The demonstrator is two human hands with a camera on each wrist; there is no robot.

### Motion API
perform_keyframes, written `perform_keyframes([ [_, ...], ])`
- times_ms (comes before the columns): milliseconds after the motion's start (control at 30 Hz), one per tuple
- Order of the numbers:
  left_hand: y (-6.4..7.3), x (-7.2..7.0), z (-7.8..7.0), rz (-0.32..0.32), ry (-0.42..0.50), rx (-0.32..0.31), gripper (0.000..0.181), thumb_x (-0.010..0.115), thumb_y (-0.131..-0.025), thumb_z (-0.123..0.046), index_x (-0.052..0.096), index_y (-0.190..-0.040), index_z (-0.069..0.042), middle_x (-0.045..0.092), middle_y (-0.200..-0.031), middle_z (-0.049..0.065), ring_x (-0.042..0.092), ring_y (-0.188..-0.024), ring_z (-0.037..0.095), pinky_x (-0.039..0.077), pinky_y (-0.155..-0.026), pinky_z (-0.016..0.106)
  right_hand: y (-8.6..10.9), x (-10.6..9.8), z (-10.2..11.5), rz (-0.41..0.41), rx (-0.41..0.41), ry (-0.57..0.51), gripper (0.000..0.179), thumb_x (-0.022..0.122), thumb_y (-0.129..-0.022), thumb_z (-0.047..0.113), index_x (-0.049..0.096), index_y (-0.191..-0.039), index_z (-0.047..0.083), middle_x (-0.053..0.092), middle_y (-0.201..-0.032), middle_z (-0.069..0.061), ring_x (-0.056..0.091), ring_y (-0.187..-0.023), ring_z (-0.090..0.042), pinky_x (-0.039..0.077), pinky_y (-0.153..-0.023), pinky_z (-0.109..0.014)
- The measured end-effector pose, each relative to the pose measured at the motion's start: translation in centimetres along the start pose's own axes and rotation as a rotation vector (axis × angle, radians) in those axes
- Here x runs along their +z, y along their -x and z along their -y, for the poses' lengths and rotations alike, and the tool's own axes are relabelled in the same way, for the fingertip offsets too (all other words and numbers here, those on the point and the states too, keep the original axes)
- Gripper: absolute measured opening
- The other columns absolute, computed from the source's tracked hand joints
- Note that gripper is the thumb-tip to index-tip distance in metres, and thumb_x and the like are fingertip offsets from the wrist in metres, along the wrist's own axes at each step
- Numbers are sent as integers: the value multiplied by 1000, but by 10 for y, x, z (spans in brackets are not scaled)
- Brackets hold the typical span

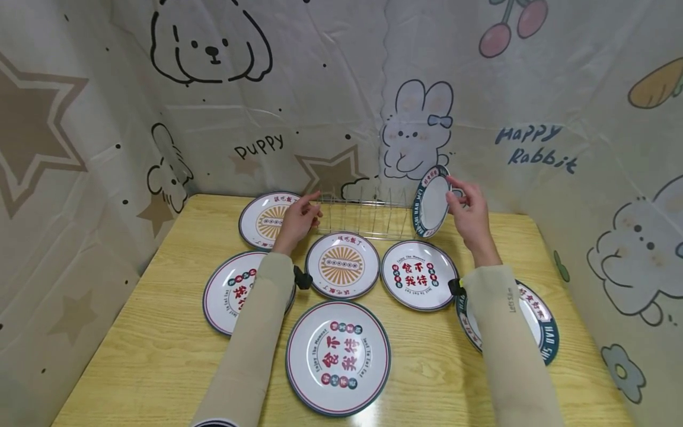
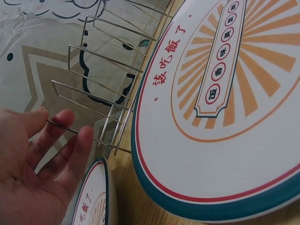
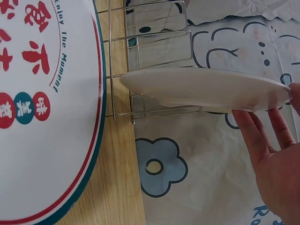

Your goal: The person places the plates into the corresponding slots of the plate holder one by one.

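My right hand (image 1: 472, 219) grips the rim of a small plate (image 1: 433, 204) with a dark green patterned border. The plate stands on edge in the right end of a wire plate rack (image 1: 368, 237); the right wrist view shows its white underside (image 3: 201, 89). At the rack's other end my left hand (image 1: 299, 220) pinches the end wire between thumb and fingers, seen closely in the left wrist view (image 2: 42, 159). Just in front of the rack lie a sunburst plate (image 1: 342, 265) and a plate with red characters (image 1: 420, 275).
Another sunburst plate (image 1: 258, 222) lies left of the rack. Partly under the left sleeve is a red-character plate (image 1: 221, 296); a larger one (image 1: 338, 397) lies front centre. A green-bordered plate (image 1: 549, 338) is partly covered by the right sleeve. Printed cloth (image 1: 331, 107) hangs behind the table.
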State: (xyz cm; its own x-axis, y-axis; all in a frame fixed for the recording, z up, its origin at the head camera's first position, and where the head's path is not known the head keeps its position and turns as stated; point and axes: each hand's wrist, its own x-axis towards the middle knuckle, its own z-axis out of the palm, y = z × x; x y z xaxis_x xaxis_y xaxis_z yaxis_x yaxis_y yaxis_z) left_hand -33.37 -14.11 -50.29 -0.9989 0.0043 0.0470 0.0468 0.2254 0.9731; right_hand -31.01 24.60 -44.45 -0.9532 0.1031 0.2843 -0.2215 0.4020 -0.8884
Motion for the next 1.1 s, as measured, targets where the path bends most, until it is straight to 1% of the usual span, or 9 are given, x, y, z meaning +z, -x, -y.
perform_keyframes([
  [200,0,0,0,-8,11,-7,45,57,-107,-10,53,-152,-12,69,-104,24,66,-89,39,60,-93,57,0,3,0,4,20,15,42,53,-109,27,55,-151,19,46,-148,-10,50,-99,-5,53,-80,-8],
  [400,0,0,0,-11,1,-14,45,57,-107,-13,53,-152,-14,69,-104,25,66,-88,38,60,-92,56,-3,5,-5,14,34,23,42,51,-110,20,54,-151,14,44,-148,-13,49,-97,-3,57,-85,-16],
  [500,0,0,0,-10,5,-13,45,57,-107,-13,53,-152,-14,69,-104,24,67,-89,39,60,-92,56,-3,5,-6,19,40,16,42,52,-110,21,53,-151,16,44,-149,-12,49,-99,-3,57,-87,-19],
  [633,0,1,0,-10,15,-10,45,57,-107,-12,53,-152,-14,69,-104,25,66,-88,40,60,-91,57,-2,5,-7,23,43,1,42,53,-109,27,54,-151,22,44,-150,-9,50,-100,-4,57,-86,-18],
  [767,1,1,2,-5,-3,-14,45,57,-107,-14,53,-152,-16,69,-105,24,67,-86,34,61,-91,54,-2,6,-11,22,55,6,43,54,-109,31,54,-151,26,44,-152,-8,51,-101,-7,55,-84,-14],
  [867,1,1,2,1,-6,-12,46,57,-107,-14,52,-153,-17,69,-106,25,67,-86,33,61,-92,54,-2,6,-12,18,65,11,42,53,-109,33,54,-151,29,44,-152,-8,52,-103,-8,55,-84,-13],
  [1000,1,0,1,-3,16,-4,46,57,-107,-11,52,-152,-13,68,-107,29,66,-87,36,60,-93,58,-2,7,-12,25,69,1,43,53,-108,36,54,-151,31,43,-152,-7,52,-106,-9,56,-87,-13],
  [1100,1,0,2,-1,24,-7,46,57,-107,-11,53,-152,-13,68,-107,29,66,-85,33,60,-94,57,-2,7,-12,30,79,3,43,53,-108,37,54,-151,32,43,-153,-6,52,-108,-9,56,-88,-13],
])
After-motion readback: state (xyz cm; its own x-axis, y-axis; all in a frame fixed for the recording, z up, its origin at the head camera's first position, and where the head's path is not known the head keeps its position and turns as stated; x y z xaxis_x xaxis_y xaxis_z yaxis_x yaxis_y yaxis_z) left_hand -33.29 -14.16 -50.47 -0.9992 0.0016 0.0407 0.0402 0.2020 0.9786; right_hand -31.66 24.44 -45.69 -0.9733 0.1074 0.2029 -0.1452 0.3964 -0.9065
